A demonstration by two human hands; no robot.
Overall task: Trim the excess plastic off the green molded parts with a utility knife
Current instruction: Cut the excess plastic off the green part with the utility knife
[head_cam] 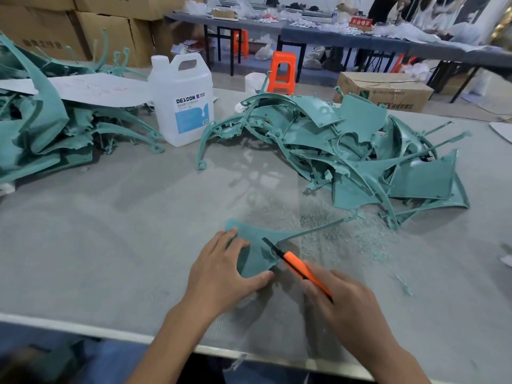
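Note:
A flat green molded part (256, 249) with a long thin arm reaching right lies on the grey table in front of me. My left hand (221, 268) holds it down, fingers on its top left corner and thumb along its lower edge. An orange utility knife (300, 268) is gripped in my right hand (343, 300), its dark blade laid against the part's right edge. A large pile of green parts (346, 151) sits at the back right, another pile (47, 123) at the far left.
A white DEXCON jug (184, 98) stands at the back centre beside a white sheet (91, 90). Green shavings (346, 234) litter the table right of the part. The table's near edge (110, 329) runs below my arms. Cardboard boxes, orange stools and other tables stand behind.

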